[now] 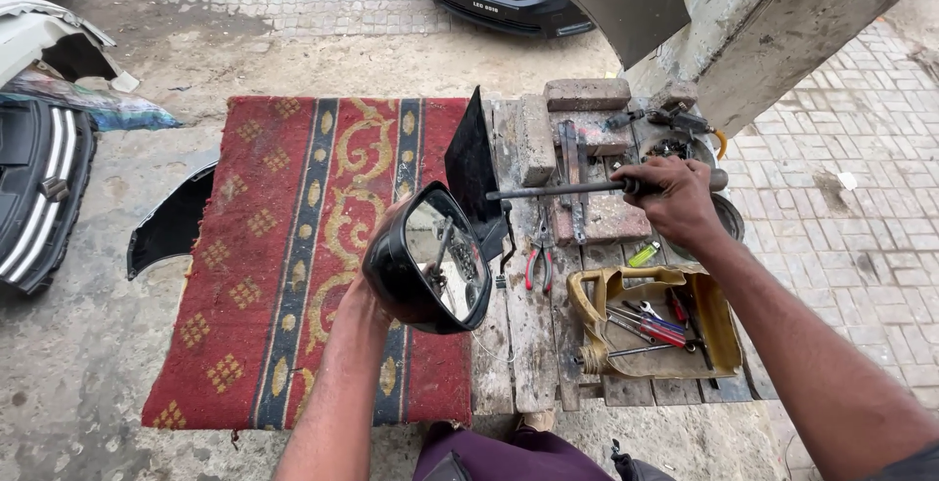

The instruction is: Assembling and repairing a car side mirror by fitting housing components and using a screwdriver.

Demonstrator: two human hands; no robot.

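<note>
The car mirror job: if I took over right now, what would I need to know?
Left hand: holds the black car side mirror up over the red patterned rug, glass facing you.
Right hand: grips a long dark metal tool, held level over the wooden table.
Nearby: red-handled pliers lie on the planks; a cut yellow container holds screwdrivers; bricks sit at the far end.
Done: the mirror is off any car and in hand.
Left: the tool has not touched the mirror yet.
</note>
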